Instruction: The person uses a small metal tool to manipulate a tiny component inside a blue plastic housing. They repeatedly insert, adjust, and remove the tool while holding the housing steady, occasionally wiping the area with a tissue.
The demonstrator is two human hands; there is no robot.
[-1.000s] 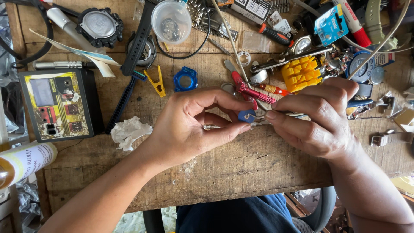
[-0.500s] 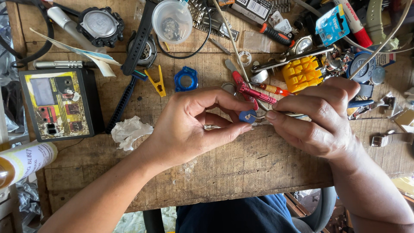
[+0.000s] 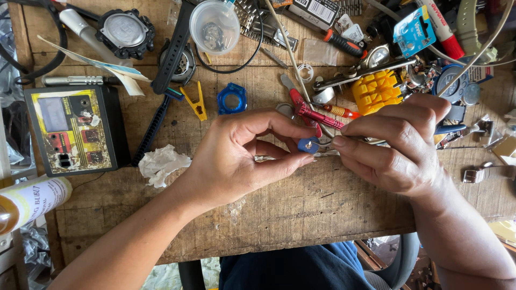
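tester box [image 3: 75,129] left | tissue wad [image 3: 161,164] between | hands [image 3: 317,147] centre, tools [image 3: 376,88] behind

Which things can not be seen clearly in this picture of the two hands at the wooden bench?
- Head view: the small blue piece between the left hand and the right hand is too small and half covered by fingertips to identify.
- The thin metal part in the right hand is hidden by its fingers.
- The bottle is cut off by the left edge.
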